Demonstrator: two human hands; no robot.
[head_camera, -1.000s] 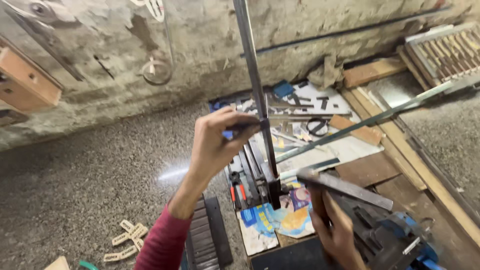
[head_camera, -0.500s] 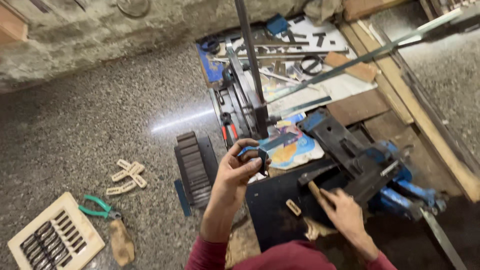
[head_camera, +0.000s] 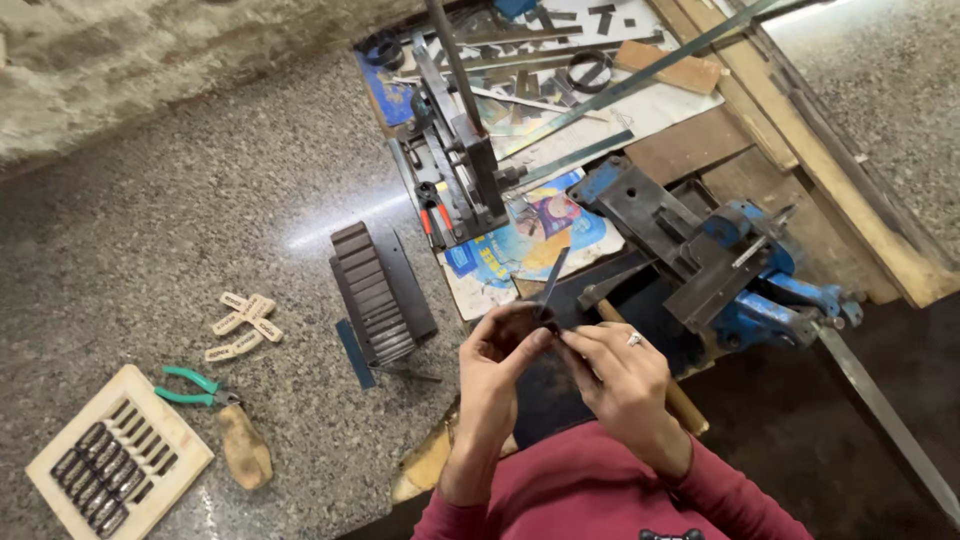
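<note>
Speckled grey stone floor (head_camera: 180, 200), rough wall along the top edge; low work board (head_camera: 680, 150) at upper right, strewn with metal offcuts. Left hand (head_camera: 495, 365) and right hand (head_camera: 620, 375), both low centre, fingers pinched shut on one small dark metal strip (head_camera: 552, 285), held tilted just above the lap, upper end pointing toward the board. Ring on a right finger. Red sleeves below. Blue vise (head_camera: 740, 275) just right of the hands, dark jaws facing left. Black upright press (head_camera: 465, 175) with long lever beyond the hands, on coloured printed sheets (head_camera: 520, 250). Black ribbed block (head_camera: 375, 290) on floor left of the hands. Further left: small pale wooden pieces (head_camera: 245, 325), green-handled pliers (head_camera: 190, 388), cream tray (head_camera: 120, 450) of dark slotted parts, tan lump (head_camera: 245, 445). Long flat steel bars (head_camera: 640, 80) laid slantwise across the board.
</note>
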